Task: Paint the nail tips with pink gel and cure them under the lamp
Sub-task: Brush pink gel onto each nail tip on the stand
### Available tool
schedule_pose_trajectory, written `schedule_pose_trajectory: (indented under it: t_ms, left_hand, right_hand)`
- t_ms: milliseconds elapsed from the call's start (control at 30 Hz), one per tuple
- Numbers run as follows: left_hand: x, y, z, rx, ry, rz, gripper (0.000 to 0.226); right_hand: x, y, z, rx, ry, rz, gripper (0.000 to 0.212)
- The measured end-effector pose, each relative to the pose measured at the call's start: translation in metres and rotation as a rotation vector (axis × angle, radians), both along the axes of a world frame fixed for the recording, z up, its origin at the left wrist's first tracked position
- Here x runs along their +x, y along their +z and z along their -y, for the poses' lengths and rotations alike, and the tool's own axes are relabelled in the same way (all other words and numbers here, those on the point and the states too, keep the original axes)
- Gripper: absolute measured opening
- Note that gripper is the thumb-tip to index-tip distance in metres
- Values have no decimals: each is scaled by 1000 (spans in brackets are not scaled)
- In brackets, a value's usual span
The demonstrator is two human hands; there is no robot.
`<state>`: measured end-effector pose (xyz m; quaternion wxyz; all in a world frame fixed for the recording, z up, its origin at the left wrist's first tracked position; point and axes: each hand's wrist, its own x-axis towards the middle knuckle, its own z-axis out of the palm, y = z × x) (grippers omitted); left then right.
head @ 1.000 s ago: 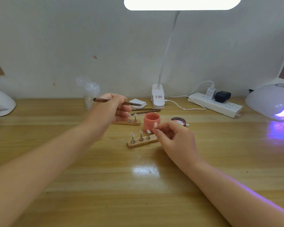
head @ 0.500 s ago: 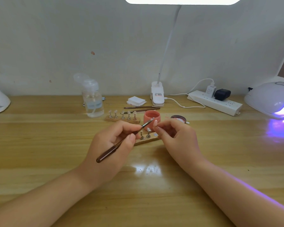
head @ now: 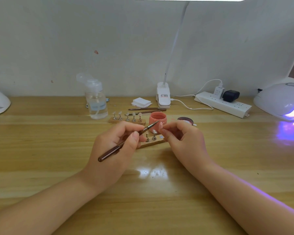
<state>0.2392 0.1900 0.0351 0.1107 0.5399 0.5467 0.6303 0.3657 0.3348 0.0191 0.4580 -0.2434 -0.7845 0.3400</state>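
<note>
**Nail tip held up before the pink gel jar**

Nail tip [head: 160, 125] sits pinched in the curled fingers of the right hand [head: 182, 141], just in front of the open pink gel jar [head: 157, 119]. Left hand [head: 115, 146] grips a brown brush [head: 126, 143], its bristles pointing at the tip. Below the jar lies a wooden holder [head: 152, 143] with more tips; another holder [head: 126, 120] stands left of the jar. Far right of the jar on the desk [head: 41, 150], the curing lamp [head: 282, 100] glows violet.

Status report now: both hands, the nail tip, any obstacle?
Left hand grips brush, bristles at the nail tip. Right hand pinches that tip, in front of the gel jar. Nothing between them.
</note>
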Motion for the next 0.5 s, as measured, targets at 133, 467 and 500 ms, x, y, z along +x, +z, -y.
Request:
schedule_pose_trajectory:
  t_ms: [133, 467, 500]
  left_hand:
    - [-1, -1, 1, -37, 2, -60, 18]
    - [-1, -2, -1, -12, 20, -39, 20]
    - [-1, -2, -1, -20, 13, -51, 21]
  right_hand:
    - [1, 0, 0, 14, 7, 2, 11]
    - [0, 1, 1, 24, 22, 1, 6]
    - [0, 1, 0, 30, 20, 5, 9]
